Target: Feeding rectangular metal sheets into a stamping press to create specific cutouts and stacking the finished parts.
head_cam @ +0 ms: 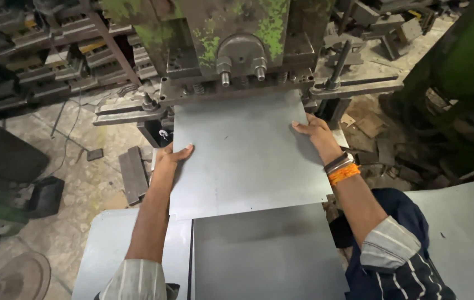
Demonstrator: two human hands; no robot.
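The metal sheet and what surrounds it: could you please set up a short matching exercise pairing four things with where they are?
Things:
1. metal sheet
2. left hand
3. right hand
4. orange wristband

Places:
A. on the sheet's right edge, near the press
B. on the right wrist
C. fed under the green-flecked press
D. on the sheet's left edge

Pairs: 1-C, 2-D, 3-A, 4-B
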